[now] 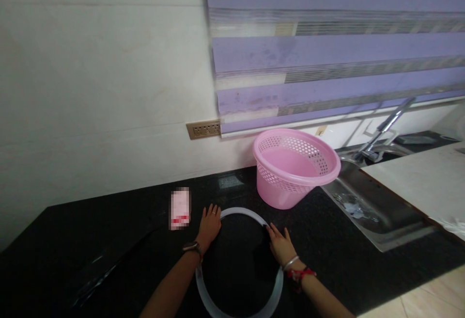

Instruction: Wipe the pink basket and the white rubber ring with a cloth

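A large pale ring point(242, 211) lies flat on the black countertop, its middle as dark as the counter around it. My left hand point(210, 223) rests over the ring's upper left side, fingers stretched out and pointing away from me. On the upper right side, my right hand point(282, 245) touches the ring with its fingers apart. A small dark spot shows on the ring by the right fingertips; I cannot make out what it is. Parts of the ring are hidden under both hands, and its near edge runs to the bottom of the view.
A pink perforated basket point(281, 194) stands behind my right hand, against the wall. Left of my left hand lies a blurred pink-and-white item point(180, 206). Crumpled shiny black plastic point(98, 279) is at the left. A steel sink point(390, 226) sits to the right, partly under a white board point(421, 177).
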Demonstrator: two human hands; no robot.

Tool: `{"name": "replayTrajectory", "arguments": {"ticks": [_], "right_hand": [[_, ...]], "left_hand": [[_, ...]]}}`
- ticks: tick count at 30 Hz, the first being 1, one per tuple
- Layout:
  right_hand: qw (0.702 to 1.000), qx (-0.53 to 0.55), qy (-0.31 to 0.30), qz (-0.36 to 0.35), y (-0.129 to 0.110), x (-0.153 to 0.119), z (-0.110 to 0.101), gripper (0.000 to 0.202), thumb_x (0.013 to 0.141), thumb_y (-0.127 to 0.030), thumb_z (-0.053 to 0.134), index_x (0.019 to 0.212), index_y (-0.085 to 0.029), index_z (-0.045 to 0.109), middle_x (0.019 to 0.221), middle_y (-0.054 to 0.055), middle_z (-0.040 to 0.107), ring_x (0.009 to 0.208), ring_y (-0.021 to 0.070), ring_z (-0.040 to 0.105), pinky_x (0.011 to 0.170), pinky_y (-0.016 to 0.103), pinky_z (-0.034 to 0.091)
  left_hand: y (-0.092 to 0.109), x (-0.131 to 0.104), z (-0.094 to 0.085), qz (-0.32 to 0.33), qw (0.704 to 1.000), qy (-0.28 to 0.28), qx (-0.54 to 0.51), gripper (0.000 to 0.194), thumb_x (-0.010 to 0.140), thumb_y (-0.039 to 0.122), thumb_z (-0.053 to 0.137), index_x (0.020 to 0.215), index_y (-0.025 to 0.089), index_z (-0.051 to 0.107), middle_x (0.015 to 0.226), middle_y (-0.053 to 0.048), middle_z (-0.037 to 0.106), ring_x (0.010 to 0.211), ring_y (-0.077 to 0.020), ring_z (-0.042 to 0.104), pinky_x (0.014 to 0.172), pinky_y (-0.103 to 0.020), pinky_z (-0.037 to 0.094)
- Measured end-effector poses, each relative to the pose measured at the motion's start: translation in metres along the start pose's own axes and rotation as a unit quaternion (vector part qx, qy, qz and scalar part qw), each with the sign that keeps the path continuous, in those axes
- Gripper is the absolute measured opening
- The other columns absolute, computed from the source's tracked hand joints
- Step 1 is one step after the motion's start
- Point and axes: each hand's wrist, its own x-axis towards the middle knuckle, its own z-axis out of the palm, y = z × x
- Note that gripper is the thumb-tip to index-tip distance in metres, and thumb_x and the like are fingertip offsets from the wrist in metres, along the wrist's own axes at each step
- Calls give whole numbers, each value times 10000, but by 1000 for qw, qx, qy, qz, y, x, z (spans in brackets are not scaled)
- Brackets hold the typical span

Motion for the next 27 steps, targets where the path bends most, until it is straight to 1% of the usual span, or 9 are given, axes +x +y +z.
{"name": "replayTrajectory", "arguments": {"ticks": [3, 6, 8, 11, 14, 17, 21, 27], "right_hand": [[998, 4, 3, -66, 11, 23, -11, 613, 737, -6, 233, 1327, -101, 371, 1339, 141, 381, 1288, 186, 272, 1036, 521, 149], [993, 14, -3, -119, 14, 46, -20, 631, 727, 2, 235, 1334, -119, 360, 1339, 138, 388, 1301, 173, 242, 1039, 509, 152], [988, 18, -11, -155, 12, 60, -25, 649, 715, 15, 234, 1336, -131, 356, 1341, 119, 394, 1311, 160, 211, 1047, 495, 141], [979, 13, -23, -201, 4, 81, -33, 688, 676, 40, 242, 1329, -141, 364, 1348, 88, 393, 1319, 157, 180, 1054, 491, 120], [975, 3, -31, -221, -2, 100, -40, 707, 650, 51, 257, 1321, -141, 371, 1344, 84, 398, 1319, 162, 180, 1055, 498, 108], [971, 4, -40, -234, -5, 115, -46, 727, 636, 61, 261, 1316, -169, 374, 1342, 74, 402, 1321, 152, 176, 1052, 513, 94], [969, 9, -37, -242, -6, 122, -50, 733, 637, 64, 249, 1314, -186, 376, 1347, 52, 399, 1319, 139, 182, 1059, 510, 69], [976, 0, 2, -216, -2, 112, -42, 683, 682, 48, 247, 1317, -160, 384, 1338, 66, 409, 1304, 169, 230, 1064, 482, 116]], "left_hand": [[4, 8, -2, 28, 999, -24, -25, 542, 788, 166, 352, 1330, 151, 346, 1374, -100, 388, 1290, -235, 290, 1033, -448, 258], [7, 14, 0, 61, 996, -36, -51, 603, 764, 147, 355, 1362, 153, 276, 1414, -78, 325, 1316, -207, 234, 1045, -416, 253], [7, 17, 2, 68, 995, -36, -68, 604, 762, 144, 353, 1361, 145, 277, 1423, -69, 308, 1318, -200, 228, 1049, -406, 252], [5, 17, 5, 60, 994, -32, -90, 555, 783, 136, 330, 1338, 136, 324, 1413, -56, 329, 1307, -183, 257, 1051, -381, 263], [1, 16, 8, 35, 994, -21, -100, 498, 821, 137, 306, 1315, 133, 361, 1395, -52, 362, 1296, -171, 283, 1049, -367, 278], [1, 16, 10, 2, 995, -7, -100, 446, 869, 179, 286, 1304, 140, 379, 1381, -64, 382, 1286, -178, 304, 1036, -380, 304], [2, 16, 12, -25, 995, 3, -95, 426, 889, 192, 286, 1303, 164, 380, 1371, -66, 397, 1281, -171, 316, 1025, -381, 325], [1, 17, 18, -30, 996, 4, -84, 425, 890, 197, 301, 1309, 177, 373, 1372, -58, 398, 1277, -168, 322, 1025, -383, 328]]}}
